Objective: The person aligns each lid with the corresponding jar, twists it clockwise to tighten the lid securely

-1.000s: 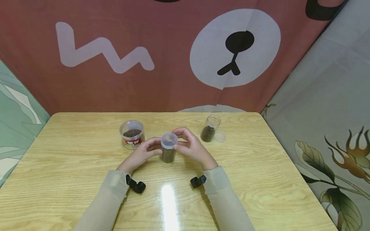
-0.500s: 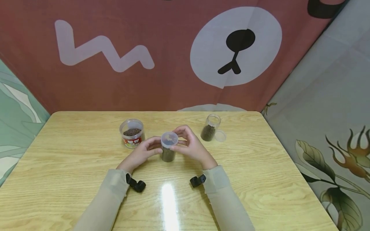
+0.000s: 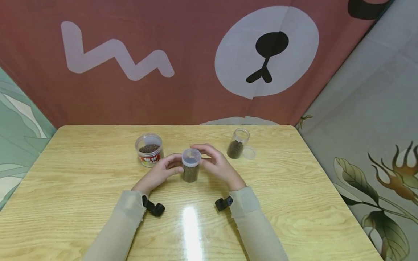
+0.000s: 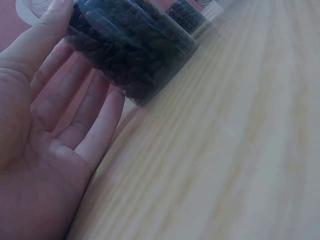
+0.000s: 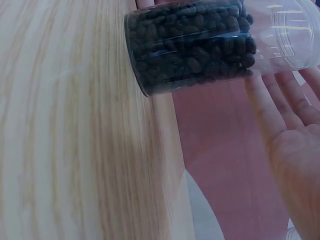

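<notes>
A clear jar [image 3: 190, 173] of dark beans stands upright on the table, a translucent lid [image 3: 191, 157] on its top. From the left side, the left hand [image 3: 158, 174] holds it between thumb and fingers; the left wrist view shows that hand [image 4: 50, 130] curved around the jar [image 4: 132, 50]. On the other side the right hand [image 3: 220, 166] has its fingers at the lid's edge and behind it. Beans fill the lower part of the jar [image 5: 192, 45] in the right wrist view, where the right hand [image 5: 295, 130] lies along the jar's upper part.
An open tub [image 3: 149, 152] with a red label and brown bits stands behind the left hand. At the back right are an open jar [image 3: 235, 148] of dark beans and a loose round lid [image 3: 249, 153] beside it. A printed cloth [image 3: 196, 90] hangs behind the table [image 3: 98, 217].
The right hand's thumb has moved off the front of the lid toward its right side, and its fingers have shifted left behind the lid. The left hand stays in place.
</notes>
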The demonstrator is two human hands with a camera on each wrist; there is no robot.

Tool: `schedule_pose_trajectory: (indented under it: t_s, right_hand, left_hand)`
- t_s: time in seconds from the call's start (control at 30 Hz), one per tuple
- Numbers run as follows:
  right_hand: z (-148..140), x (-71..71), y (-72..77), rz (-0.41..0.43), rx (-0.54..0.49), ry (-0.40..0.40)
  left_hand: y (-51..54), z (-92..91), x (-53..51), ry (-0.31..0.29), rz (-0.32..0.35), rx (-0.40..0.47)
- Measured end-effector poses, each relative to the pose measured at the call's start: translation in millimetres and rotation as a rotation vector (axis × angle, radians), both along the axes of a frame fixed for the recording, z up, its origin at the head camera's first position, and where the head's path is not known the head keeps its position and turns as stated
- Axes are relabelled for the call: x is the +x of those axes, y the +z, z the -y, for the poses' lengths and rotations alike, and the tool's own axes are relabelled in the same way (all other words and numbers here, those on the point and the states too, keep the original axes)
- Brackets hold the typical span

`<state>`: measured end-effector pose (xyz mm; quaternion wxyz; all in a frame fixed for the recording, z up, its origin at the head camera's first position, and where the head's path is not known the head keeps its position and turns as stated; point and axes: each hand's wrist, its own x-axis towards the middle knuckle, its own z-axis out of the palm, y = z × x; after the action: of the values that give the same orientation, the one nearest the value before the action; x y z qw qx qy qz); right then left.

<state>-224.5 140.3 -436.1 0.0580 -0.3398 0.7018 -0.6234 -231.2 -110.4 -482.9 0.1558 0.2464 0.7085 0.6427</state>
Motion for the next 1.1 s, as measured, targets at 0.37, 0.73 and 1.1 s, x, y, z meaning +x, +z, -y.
schedule_pose_trajectory:
  t_s: [0.37,0.73,1.1]
  right_hand:
    - [0.4,-1.4,0.3,0.016,-0.019,-0.014]
    - [1.8,-0.1,-0.4,0.077,-0.018,-0.055]
    - [-0.4,-2.7,-3.7,-0.013,-0.016,-0.003]
  left_hand:
    - [-1.5,0.0,-1.1,-0.004,-0.015,0.006]
    - [0.8,-0.7,-0.2,-0.011,-0.017,0.018]
    - [-1.6,-0.3,-0.8,-0.010,-0.004,0.012]
